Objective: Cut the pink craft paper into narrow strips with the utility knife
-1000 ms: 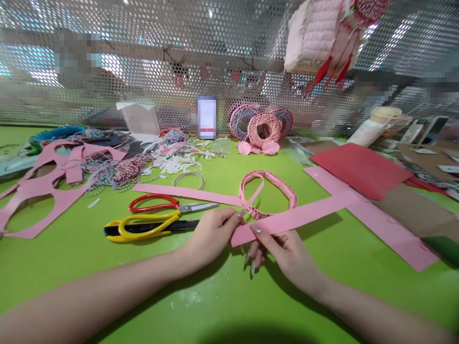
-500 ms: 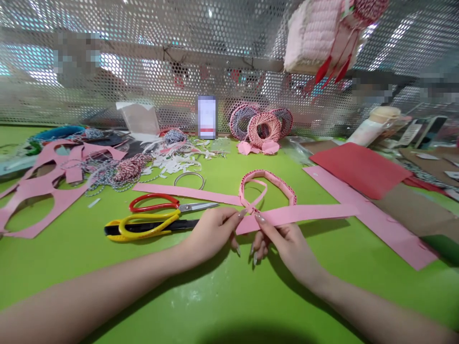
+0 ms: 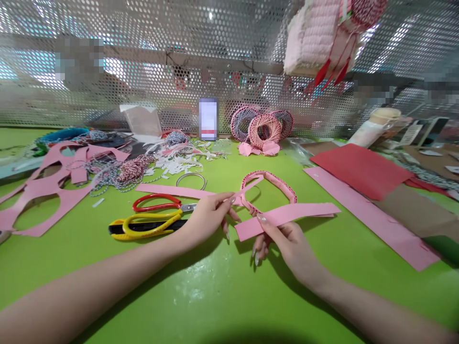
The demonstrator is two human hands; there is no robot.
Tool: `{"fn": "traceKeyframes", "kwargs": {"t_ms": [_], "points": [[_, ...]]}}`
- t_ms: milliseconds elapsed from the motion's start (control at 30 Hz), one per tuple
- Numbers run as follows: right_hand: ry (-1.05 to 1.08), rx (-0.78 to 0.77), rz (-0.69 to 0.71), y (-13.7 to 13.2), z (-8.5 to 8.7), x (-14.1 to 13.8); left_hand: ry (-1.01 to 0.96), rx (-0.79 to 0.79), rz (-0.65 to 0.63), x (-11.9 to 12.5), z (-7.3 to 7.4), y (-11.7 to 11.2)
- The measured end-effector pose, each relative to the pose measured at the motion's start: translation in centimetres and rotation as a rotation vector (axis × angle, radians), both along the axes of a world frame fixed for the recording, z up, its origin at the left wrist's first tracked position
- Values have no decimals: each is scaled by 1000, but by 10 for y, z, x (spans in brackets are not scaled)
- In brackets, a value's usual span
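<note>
My right hand (image 3: 287,241) pinches a long pink paper strip (image 3: 294,216) near its left end, holding it just above the green table (image 3: 222,296). My left hand (image 3: 206,217) pinches the narrow pink tail of a string-wrapped pink ring (image 3: 276,184) that lies flat behind the strip. Both hands are closed in pinches, a few centimetres apart. Red-handled scissors (image 3: 158,204) and yellow-handled scissors (image 3: 147,225) lie just left of my left hand.
Another pink strip (image 3: 172,191) and a metal ring (image 3: 191,179) lie behind the scissors. Pink cut-out sheets (image 3: 39,191) and twine (image 3: 125,171) cover the left. Red card (image 3: 362,169) and pink card (image 3: 376,215) lie right. Wrapped rings (image 3: 263,126) lean on the perforated metal screen (image 3: 143,57).
My left hand moved left and up, taking the ring's thin tail. The strip in my right hand shifted left and its far end lifted off the pink card.
</note>
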State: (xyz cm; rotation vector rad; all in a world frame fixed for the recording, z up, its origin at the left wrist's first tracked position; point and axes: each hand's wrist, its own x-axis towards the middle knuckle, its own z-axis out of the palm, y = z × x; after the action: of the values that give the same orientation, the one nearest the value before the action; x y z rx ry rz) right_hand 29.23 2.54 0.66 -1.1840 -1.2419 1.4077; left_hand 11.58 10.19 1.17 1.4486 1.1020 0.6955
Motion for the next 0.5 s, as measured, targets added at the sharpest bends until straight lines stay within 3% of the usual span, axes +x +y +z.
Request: {"fn": "traceKeyframes", "kwargs": {"t_ms": [100, 200, 300, 400, 500], "points": [[6, -15, 72, -3, 0, -2, 15, 14, 23, -7, 14, 10], [10, -47, 166, -7, -1, -3, 14, 78, 86, -23, 40, 26], [-13, -39, 225, -11, -6, -2, 8, 214, 210, -46, 72, 48], [-54, -7, 186, -11, -13, 1, 53, 352, 360, -77, 101, 79], [-71, 7, 152, -9, -19, 3, 130, 423, 572, -122, 111, 108]]}}
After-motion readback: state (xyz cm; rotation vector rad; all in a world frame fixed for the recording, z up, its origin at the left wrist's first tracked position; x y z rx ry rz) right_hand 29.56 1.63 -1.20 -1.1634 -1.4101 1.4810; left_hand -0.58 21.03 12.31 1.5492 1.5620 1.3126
